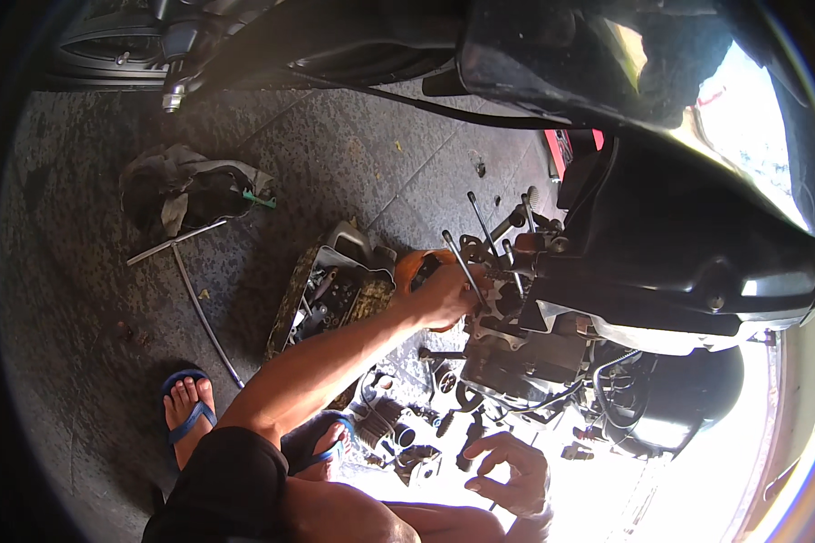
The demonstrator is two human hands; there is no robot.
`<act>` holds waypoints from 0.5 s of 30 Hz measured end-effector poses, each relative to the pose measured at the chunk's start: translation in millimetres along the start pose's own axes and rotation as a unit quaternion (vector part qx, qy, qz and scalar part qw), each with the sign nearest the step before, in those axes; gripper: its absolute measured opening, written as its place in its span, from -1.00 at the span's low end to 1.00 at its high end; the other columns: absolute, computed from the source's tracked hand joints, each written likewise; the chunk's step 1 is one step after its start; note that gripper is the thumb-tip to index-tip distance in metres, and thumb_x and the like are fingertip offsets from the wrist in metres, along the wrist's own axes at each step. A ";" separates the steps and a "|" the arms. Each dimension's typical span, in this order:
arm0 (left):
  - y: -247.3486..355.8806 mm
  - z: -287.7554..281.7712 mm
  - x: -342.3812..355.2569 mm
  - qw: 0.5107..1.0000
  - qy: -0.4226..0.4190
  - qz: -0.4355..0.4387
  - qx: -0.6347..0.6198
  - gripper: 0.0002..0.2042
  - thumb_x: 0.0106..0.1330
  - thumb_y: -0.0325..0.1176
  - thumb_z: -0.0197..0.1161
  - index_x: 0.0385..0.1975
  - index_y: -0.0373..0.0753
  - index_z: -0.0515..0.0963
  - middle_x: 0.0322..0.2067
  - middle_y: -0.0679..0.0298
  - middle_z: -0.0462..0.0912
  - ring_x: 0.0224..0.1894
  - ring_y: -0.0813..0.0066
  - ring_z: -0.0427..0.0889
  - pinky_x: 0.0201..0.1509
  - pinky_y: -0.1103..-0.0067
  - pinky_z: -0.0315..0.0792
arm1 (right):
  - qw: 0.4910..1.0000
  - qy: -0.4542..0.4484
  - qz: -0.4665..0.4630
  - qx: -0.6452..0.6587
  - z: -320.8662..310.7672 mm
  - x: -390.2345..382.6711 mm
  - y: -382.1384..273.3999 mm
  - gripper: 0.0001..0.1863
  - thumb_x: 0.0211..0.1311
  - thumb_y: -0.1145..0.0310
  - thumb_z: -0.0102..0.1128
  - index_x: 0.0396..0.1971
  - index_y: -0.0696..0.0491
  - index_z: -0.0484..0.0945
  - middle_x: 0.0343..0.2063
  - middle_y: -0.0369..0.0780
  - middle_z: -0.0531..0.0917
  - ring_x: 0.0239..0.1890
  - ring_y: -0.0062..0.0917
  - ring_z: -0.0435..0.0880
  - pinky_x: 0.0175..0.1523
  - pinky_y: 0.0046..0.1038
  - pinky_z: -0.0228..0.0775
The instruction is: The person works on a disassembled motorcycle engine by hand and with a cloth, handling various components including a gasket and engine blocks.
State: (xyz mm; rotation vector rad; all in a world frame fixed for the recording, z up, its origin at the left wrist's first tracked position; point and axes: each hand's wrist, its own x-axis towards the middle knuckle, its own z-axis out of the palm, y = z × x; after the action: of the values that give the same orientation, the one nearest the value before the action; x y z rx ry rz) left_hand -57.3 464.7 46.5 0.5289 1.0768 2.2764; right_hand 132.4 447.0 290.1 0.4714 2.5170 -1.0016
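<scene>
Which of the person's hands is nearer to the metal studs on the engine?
Left. The left hand is close beside the metal studs; the right hand is apart from them, lower in the picture.

Bright light (598,502) whitens part of the mottled grey floor (72,299).
</scene>
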 end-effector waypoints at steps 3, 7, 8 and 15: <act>-14.8 -2.0 4.1 0.996 -0.029 0.045 0.075 -0.94 0.30 -0.52 0.19 -0.29 -0.26 0.59 -0.32 0.17 0.66 -0.23 0.40 0.64 -0.15 0.48 0.49 | 1.000 -0.005 -0.003 -0.003 -0.1 0.1 1.9 -0.76 -0.22 0.57 0.53 -0.56 0.13 0.59 -0.25 -0.08 0.69 -0.18 -0.42 0.67 -0.08 -0.38 0.45; -2.4 -0.6 -1.0 0.995 -0.028 0.039 0.092 -0.93 0.31 -0.53 0.17 -0.31 -0.25 0.60 -0.31 0.16 0.67 -0.20 0.37 0.64 -0.12 0.46 0.49 | 1.000 -0.011 0.000 -0.005 -1.3 3.0 1.9 -0.77 -0.22 0.58 0.53 -0.55 0.13 0.59 -0.25 -0.08 0.69 -0.18 -0.41 0.67 -0.08 -0.38 0.45; 10.2 0.3 -2.9 0.995 -0.028 0.039 0.090 -0.93 0.31 -0.53 0.17 -0.31 -0.25 0.60 -0.31 0.16 0.67 -0.20 0.37 0.64 -0.12 0.46 0.49 | 1.000 -0.010 0.005 0.001 -1.6 1.7 3.9 -0.77 -0.22 0.58 0.53 -0.55 0.13 0.59 -0.25 -0.08 0.69 -0.18 -0.41 0.67 -0.08 -0.38 0.45; -21.7 3.3 -0.8 0.997 -0.008 0.049 0.050 -0.94 0.28 -0.53 0.20 -0.33 -0.26 0.61 -0.36 0.16 0.67 -0.26 0.41 0.63 -0.15 0.49 0.48 | 1.000 -0.013 0.015 -0.008 1.2 -4.7 3.5 -0.76 -0.23 0.59 0.52 -0.55 0.13 0.59 -0.25 -0.09 0.70 -0.16 -0.40 0.67 -0.07 -0.38 0.45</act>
State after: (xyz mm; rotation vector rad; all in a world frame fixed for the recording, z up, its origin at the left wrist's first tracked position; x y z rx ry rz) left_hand -47.9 477.4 31.2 0.6532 1.1851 2.3077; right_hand 138.2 447.8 289.5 0.4863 2.4864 -0.9701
